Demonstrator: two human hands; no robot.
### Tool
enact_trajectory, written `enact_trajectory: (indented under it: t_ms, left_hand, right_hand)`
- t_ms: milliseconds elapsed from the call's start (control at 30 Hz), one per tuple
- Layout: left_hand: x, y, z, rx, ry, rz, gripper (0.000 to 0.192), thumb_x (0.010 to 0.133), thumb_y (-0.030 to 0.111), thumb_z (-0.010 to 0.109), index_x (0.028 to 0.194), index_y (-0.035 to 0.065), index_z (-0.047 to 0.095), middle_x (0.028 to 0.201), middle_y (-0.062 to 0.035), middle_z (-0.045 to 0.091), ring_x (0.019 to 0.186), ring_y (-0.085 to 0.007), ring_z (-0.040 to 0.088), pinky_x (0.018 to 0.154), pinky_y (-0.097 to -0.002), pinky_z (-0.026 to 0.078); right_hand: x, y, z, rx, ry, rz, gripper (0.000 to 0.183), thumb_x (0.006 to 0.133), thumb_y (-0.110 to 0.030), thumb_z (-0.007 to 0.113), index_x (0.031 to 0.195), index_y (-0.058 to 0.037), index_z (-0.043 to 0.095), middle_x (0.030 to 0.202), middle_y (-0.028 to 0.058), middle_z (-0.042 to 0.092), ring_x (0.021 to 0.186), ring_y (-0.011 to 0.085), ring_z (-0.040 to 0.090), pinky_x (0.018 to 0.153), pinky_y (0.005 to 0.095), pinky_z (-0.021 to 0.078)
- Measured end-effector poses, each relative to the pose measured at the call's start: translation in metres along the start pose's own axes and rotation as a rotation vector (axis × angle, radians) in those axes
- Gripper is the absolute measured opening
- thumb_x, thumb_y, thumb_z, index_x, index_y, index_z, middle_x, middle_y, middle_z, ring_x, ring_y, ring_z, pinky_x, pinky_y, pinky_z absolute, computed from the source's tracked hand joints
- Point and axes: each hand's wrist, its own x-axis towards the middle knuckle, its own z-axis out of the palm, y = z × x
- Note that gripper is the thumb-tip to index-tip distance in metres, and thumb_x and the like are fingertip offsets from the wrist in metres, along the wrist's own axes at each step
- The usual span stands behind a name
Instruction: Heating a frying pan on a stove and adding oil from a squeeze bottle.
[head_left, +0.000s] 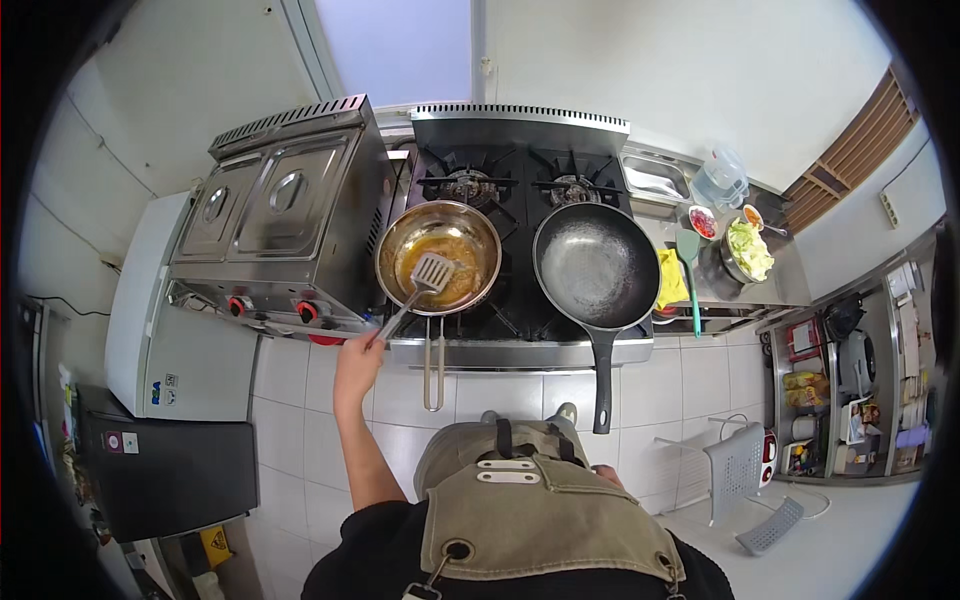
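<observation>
My left hand (358, 369) grips the handle of a slotted metal turner (433, 273). Its head rests in a steel frying pan (390, 259), over a brownish, oily layer on the pan's bottom. That pan sits on the front left burner, its wire-loop handle (434, 367) pointing toward me. To its right, a black frying pan (596, 262) stands on the front right burner with only a wet-looking sheen inside. Low beside my apron (540, 517), a small part of my right hand (606, 474) shows; its fingers are mostly hidden.
A steel food warmer (296, 202) with lidded wells adjoins the gas stove (517, 352) on the left. On the right counter lie a green spatula (688, 259), a yellow cloth (670, 279), a bowl of chopped cabbage (748, 251) and a water jug (720, 178). A grey chair (735, 465) stands behind right.
</observation>
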Motion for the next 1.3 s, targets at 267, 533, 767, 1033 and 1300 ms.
enact_trajectory:
  t_ms: [267,533,767,1033,1300]
  left_hand:
    - [0.007,-0.005,0.02,-0.504,-0.028,-0.297,0.035,0.084,0.019,0.051,0.113,-0.0014,0.054,0.054,0.0022,0.044,0.04,-0.0021,0.031,0.034,-0.0188,0.02]
    - [-0.018,0.033,-0.008,-0.406,-0.072,-0.331,0.037,0.084,0.02,0.049,0.115,0.0002,0.053,0.053,0.0016,0.043,0.039,-0.004,0.032,0.034,-0.0197,0.023]
    - [-0.022,0.053,-0.021,-0.322,-0.062,-0.256,0.037,0.083,0.021,0.048,0.112,0.0004,0.057,0.05,-0.0003,0.044,0.039,-0.0058,0.036,0.035,-0.0219,0.026]
    - [0.019,0.039,0.019,-0.22,-0.032,-0.206,0.038,0.082,0.021,0.048,0.111,-0.0014,0.057,0.052,-0.0023,0.048,0.041,-0.0087,0.042,0.036,-0.0245,0.031]
    - [-0.002,0.037,0.022,-0.328,-0.153,-0.336,0.043,0.082,0.021,0.047,0.118,0.0001,0.052,0.052,-0.0001,0.044,0.039,-0.0074,0.036,0.035,-0.0233,0.027]
  right_hand:
    - [0.004,-0.032,0.011,-0.155,-0.009,-0.07,0.037,0.082,-0.028,0.049,0.109,-0.0057,0.057,0.094,0.0153,0.062,0.079,0.0264,0.06,0.071,0.0442,0.0469]
    - [0.005,-0.082,0.004,0.23,0.027,0.127,0.036,0.084,-0.026,0.048,0.115,-0.0077,0.049,0.094,0.0136,0.062,0.077,0.0237,0.06,0.067,0.0406,0.046]
    - [-0.007,-0.064,0.013,0.139,0.011,0.15,0.034,0.083,-0.024,0.049,0.114,-0.008,0.051,0.093,0.0118,0.061,0.077,0.0228,0.059,0.067,0.0402,0.0467]
    - [0.0,-0.032,0.014,0.02,-0.021,0.086,0.034,0.085,-0.023,0.045,0.114,-0.0063,0.052,0.1,0.0131,0.059,0.084,0.0246,0.058,0.07,0.0406,0.0473]
    - [-0.022,-0.05,0.01,0.259,0.035,0.182,0.036,0.085,-0.023,0.047,0.116,-0.0054,0.048,0.098,0.0145,0.06,0.084,0.0248,0.058,0.071,0.0418,0.0467]
